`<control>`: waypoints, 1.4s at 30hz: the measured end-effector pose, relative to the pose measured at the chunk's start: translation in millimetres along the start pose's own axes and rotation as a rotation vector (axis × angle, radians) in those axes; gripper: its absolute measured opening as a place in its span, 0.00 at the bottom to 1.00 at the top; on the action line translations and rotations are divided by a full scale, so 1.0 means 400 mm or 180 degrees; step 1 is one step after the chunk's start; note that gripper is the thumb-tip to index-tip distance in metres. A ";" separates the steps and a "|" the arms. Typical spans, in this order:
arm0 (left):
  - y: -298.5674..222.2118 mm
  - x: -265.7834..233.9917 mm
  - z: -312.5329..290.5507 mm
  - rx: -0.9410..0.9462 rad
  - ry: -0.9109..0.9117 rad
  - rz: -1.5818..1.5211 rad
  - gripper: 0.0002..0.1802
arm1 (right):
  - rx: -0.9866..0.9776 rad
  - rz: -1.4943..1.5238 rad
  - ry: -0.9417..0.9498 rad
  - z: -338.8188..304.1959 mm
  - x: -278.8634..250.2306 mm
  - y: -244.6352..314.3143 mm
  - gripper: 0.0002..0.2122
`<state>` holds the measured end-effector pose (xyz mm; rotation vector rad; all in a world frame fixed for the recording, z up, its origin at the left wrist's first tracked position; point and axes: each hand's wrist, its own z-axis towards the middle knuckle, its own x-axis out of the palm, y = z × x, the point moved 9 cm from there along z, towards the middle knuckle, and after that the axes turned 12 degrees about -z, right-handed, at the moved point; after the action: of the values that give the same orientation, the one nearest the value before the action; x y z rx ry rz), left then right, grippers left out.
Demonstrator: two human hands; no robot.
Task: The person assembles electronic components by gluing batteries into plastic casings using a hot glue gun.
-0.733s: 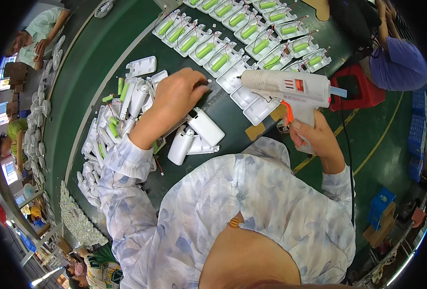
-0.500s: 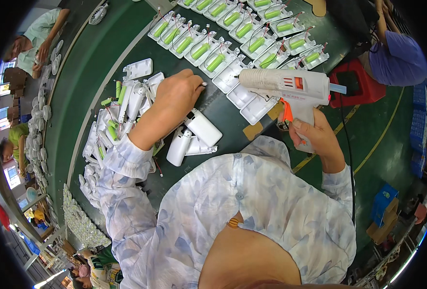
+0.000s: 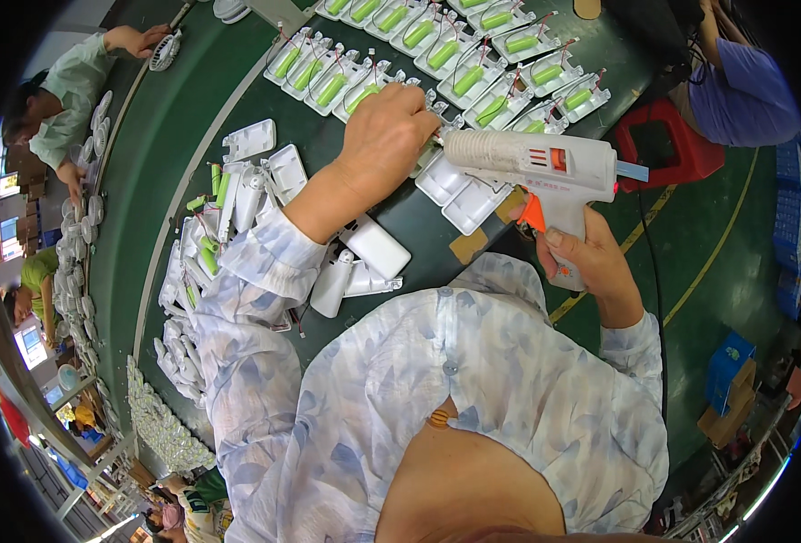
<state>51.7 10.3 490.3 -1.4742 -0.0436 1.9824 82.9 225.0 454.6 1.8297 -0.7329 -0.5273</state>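
Note:
My right hand point(image 3: 595, 258) is wrapped round the handle of a white hot glue gun point(image 3: 581, 176) with an orange trigger. A pale blue glue stick point(image 3: 633, 171) sticks out of its back end. My left hand point(image 3: 382, 140) is closed, its fingertips pinched close to the gun's nozzle; whatever they hold is hidden. Under and beside that hand lie rows of white plastic half-shells point(image 3: 331, 90), each with a green battery cell and thin wires. Bare white half-shells point(image 3: 473, 206) lie beneath the gun. Nearer me rests a white closed casing point(image 3: 378, 246).
A heap of white casings and green cells point(image 3: 208, 244) lies left of my left forearm. A red stool point(image 3: 699, 149) stands at the right, beside a person in purple point(image 3: 742, 104). The gun's black cable point(image 3: 658, 299) hangs down. Another person point(image 3: 66, 100) handles round white parts at far left.
My left hand has moved right and away from me, up to the gun's nozzle. The gun stays nearly in place. The person at far left has reached out to a round white part.

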 end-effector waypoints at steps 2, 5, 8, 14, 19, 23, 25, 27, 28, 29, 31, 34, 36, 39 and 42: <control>-0.001 0.003 0.001 0.0011 -0.0011 0.0014 0.12 | 0.0015 -0.0083 -0.0013 -0.002 -0.004 -0.009 0.21; -0.011 -0.018 0.002 0.0036 -0.0113 0.0055 0.12 | 0.0043 -0.0025 -0.0094 -0.004 -0.005 -0.013 0.20; -0.032 -0.110 -0.010 -0.0077 -0.0366 0.0075 0.11 | 0.0056 0.0120 -0.0082 0.001 -0.005 -0.015 0.19; -0.032 -0.258 -0.091 -0.0496 -0.0183 -0.0169 0.06 | -0.0017 0.0292 0.0045 0.038 0.015 -0.013 0.17; 0.018 -0.344 -0.252 -0.1676 -0.0152 -0.0369 0.06 | -0.0082 0.0286 -0.0092 0.024 0.017 0.010 0.17; 0.027 -0.359 -0.411 -0.2552 0.0025 -0.0460 0.07 | 0.0096 0.0217 0.0020 0.015 0.018 -0.015 0.17; 0.010 -0.341 -0.438 -0.2608 0.0058 -0.0552 0.08 | 0.0077 0.0224 0.0046 0.015 0.015 -0.020 0.18; -0.013 -0.326 -0.444 -0.2616 0.0105 -0.0409 0.10 | 0.0123 0.0237 0.0015 0.009 0.009 -0.028 0.19; -0.025 -0.318 -0.445 -0.2509 0.0147 -0.0210 0.11 | 0.0115 0.0256 0.0074 0.008 0.018 -0.029 0.19; -0.033 -0.305 -0.439 -0.2382 0.0194 -0.0029 0.12 | 0.0028 0.0270 -0.0024 0.005 0.011 -0.018 0.20; -0.049 -0.286 -0.440 -0.2198 0.0148 0.0378 0.14 | -0.0025 0.0333 -0.0046 0.003 0.005 -0.018 0.24; -0.045 -0.258 -0.452 -0.2047 0.0122 0.0759 0.15 | -0.0193 0.0476 -0.0212 0.001 0.014 0.019 0.23; -0.050 -0.254 -0.452 -0.1930 0.0102 0.0931 0.17 | -0.0233 0.0525 -0.0134 0.001 0.018 0.021 0.23; -0.065 -0.281 -0.446 -0.2031 -0.0355 0.0859 0.15 | -0.0290 0.0554 -0.0080 -0.008 0.019 0.018 0.23; -0.089 -0.273 -0.422 -0.1804 -0.0297 0.0838 0.10 | -0.0275 0.0469 -0.0065 -0.018 0.016 0.005 0.25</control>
<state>231.0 -76.6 534.7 -1.8032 -0.5131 2.3773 91.7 224.7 458.9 1.6781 -0.8390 -0.4745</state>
